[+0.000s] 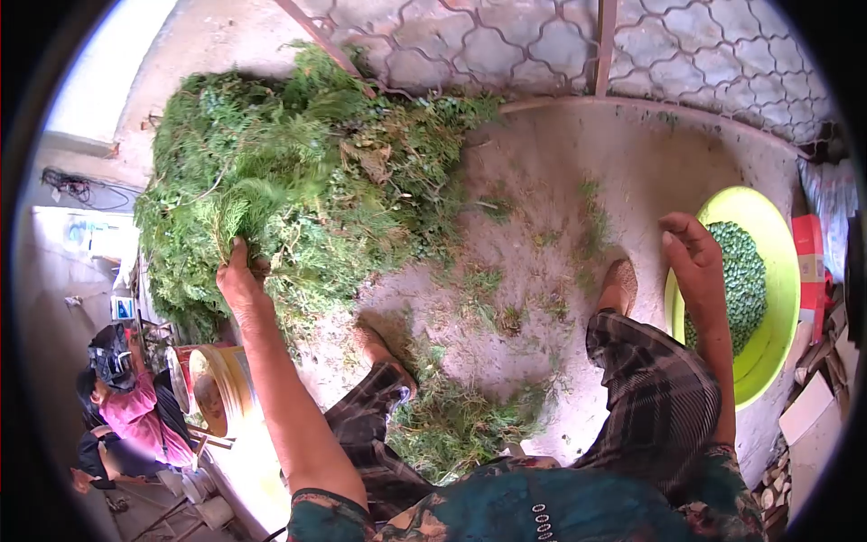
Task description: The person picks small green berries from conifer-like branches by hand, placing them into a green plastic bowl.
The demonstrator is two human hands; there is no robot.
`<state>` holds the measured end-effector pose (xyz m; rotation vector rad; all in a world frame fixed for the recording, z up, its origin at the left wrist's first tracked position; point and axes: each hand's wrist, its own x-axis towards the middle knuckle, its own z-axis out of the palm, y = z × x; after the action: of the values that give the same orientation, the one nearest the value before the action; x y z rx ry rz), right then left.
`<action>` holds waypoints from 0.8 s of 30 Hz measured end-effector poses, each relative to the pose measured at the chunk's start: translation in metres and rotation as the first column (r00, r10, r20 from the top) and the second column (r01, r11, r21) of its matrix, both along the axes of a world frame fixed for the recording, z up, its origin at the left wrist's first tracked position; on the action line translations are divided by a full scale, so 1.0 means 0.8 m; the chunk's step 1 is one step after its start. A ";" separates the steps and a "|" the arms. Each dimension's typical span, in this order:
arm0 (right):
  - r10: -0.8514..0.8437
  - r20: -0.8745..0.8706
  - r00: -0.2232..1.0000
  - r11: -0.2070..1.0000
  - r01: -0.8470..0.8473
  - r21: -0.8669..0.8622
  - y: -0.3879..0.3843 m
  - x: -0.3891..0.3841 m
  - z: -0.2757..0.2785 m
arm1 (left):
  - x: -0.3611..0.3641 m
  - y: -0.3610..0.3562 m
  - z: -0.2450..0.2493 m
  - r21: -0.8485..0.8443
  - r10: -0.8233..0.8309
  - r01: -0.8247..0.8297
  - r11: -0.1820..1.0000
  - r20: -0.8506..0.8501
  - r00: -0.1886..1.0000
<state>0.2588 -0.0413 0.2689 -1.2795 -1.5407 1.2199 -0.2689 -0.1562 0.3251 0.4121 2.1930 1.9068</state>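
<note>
My left hand [242,275] is closed on a green conifer sprig [230,217], whose feathery tip points up over the big pile of cut branches [298,181]. My right hand [694,253] hangs beside and partly over the rim of a yellow-green basin [763,212]. Its fingers are curled toward the thumb, and whatever they hold, if anything, is too small to tell. Many small round green pieces, looking like seed cones, fill the bottom of the basin [741,280].
Loose clippings [470,415] lie on the concrete floor between my feet. A wire mesh gate [506,45] stands behind the pile. At lower left, a person in a pink top [144,415] is near some buckets [212,393]. A red box [808,257] and firewood [777,488] are at right.
</note>
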 end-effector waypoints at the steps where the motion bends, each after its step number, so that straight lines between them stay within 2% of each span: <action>1: 0.034 -0.014 0.999 0.999 -0.034 0.018 -0.003 -0.003 0.015 | -0.003 -0.012 0.012 0.015 -0.077 0.076 0.997 0.083 0.994; 2: 0.040 -0.016 0.999 0.999 -0.039 0.035 -0.006 -0.009 0.032 | -0.002 -0.020 0.022 0.031 -0.073 0.071 0.997 0.079 0.994; 4: 0.115 -0.033 0.993 0.992 -0.113 0.060 -0.015 -0.024 0.069 | 0.005 -0.033 0.039 0.287 -0.239 0.142 0.947 0.339 0.910; 6: 0.187 -0.019 0.982 0.977 -0.183 0.109 -0.026 -0.042 0.104 | 0.023 -0.039 0.060 0.328 -0.271 0.145 0.934 0.381 0.884; 8: 0.262 0.005 0.965 0.956 -0.260 0.138 -0.042 -0.066 0.139 | 0.040 -0.047 0.076 0.428 -0.377 0.158 0.890 0.494 0.783; 10: 0.438 0.118 0.891 0.870 -0.454 0.192 -0.062 -0.094 0.172 | 0.041 -0.060 0.082 0.540 -0.508 0.167 0.825 0.577 0.640; 12: 0.568 0.181 0.803 0.749 -0.595 0.292 -0.078 -0.124 0.193 | 0.048 -0.064 0.084 0.608 -0.562 0.146 0.781 0.580 0.590; 14: 0.594 0.310 0.743 0.637 -0.669 0.382 -0.091 -0.152 0.201 | 0.060 -0.066 0.086 0.655 -0.593 0.109 0.748 0.584 0.554; 16: 0.611 0.368 0.701 0.603 -0.713 0.358 -0.097 -0.179 0.206 | 0.076 -0.067 0.089 0.703 -0.629 0.070 0.707 0.581 0.516; 18: 0.624 0.421 0.658 0.569 -0.752 0.333 -0.102 -0.204 0.208 | 0.090 -0.069 0.091 0.755 -0.692 0.020 0.656 0.590 0.415; 19: 0.680 0.280 0.678 0.643 -0.734 0.219 -0.104 -0.216 0.208 | 0.091 -0.068 0.085 0.805 -0.754 0.038 0.592 0.537 0.378; 20: 0.705 0.129 0.698 0.692 -0.716 0.095 -0.108 -0.225 0.204 | 0.094 -0.069 0.081 0.807 -0.755 0.032 0.590 0.538 0.375; 21: 0.704 0.134 0.698 0.692 -0.716 0.096 -0.110 -0.234 0.195 | 0.104 -0.067 0.080 0.811 -0.761 0.036 0.584 0.532 0.371; 23: 0.637 -0.203 0.744 0.763 -0.646 0.025 -0.103 -0.252 0.170 | 0.112 -0.060 0.078 0.816 -0.781 0.116 0.566 0.486 0.392; 24: 0.630 -0.198 0.751 0.771 -0.635 0.046 -0.096 -0.261 0.161 | 0.124 -0.057 0.083 0.798 -0.751 0.059 0.600 0.537 0.384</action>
<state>0.0498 -0.1179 0.3974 -0.6019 -1.8772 1.7313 -0.1698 -0.2019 0.3913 0.0672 0.5663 1.8623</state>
